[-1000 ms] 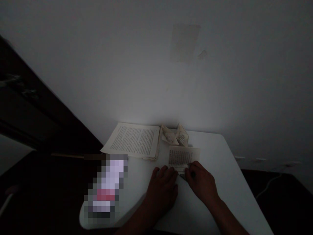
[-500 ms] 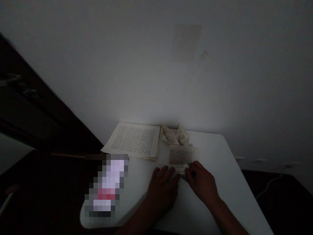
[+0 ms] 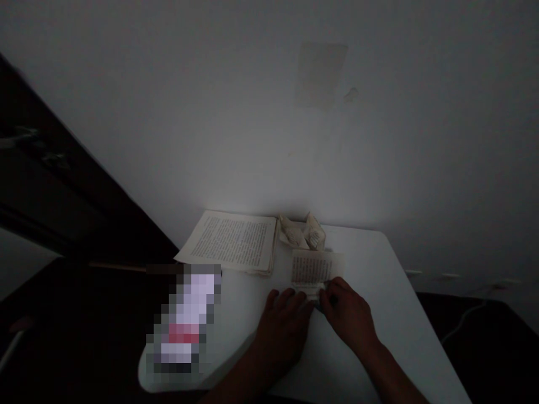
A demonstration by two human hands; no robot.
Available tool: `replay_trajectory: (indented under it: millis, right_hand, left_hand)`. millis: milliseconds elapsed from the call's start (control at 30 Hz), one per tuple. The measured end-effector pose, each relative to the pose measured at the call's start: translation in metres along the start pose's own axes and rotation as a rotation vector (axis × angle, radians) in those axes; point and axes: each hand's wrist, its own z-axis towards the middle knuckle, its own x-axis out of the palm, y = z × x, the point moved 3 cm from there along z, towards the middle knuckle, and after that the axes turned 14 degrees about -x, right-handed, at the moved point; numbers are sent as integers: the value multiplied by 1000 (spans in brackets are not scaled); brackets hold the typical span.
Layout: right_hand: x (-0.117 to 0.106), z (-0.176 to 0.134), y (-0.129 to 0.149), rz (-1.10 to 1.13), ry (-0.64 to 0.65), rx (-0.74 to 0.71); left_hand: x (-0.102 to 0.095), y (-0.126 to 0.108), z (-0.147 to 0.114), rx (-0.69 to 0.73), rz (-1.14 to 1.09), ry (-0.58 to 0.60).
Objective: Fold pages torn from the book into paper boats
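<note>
A small printed sheet of paper [image 3: 311, 266] lies on the white table, its near part folded up and partly covered by my hands. My left hand [image 3: 284, 322] rests at the left of the fold, fingers a little apart and pressing down on the near edge. With thumb and fingers closed, my right hand [image 3: 347, 311] pinches the right end of that folded edge. Just behind the sheet stand two folded paper shapes [image 3: 301, 233] with pointed tips, made from printed pages.
A stack of printed pages [image 3: 236, 241] lies at the back left against the wall. A pixelated phone-like object [image 3: 185, 320] is at the table's left edge. The white table [image 3: 404, 336] ends at the right, near a cable [image 3: 463, 320]. A dark door [image 3: 50, 185] stands left.
My left hand has shifted slightly toward me and right along the fold, its fingers a little closer together. My right hand keeps its pinch almost in place.
</note>
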Motion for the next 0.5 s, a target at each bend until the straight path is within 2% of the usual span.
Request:
replay_trajectory:
  millis: [233, 500]
  right_hand:
    - [-1, 0, 0, 4, -17, 3]
    - [1, 0, 0, 8, 4, 12]
  left_hand:
    - [1, 3, 0, 19, -21, 40]
    - [0, -1, 0, -20, -43, 22]
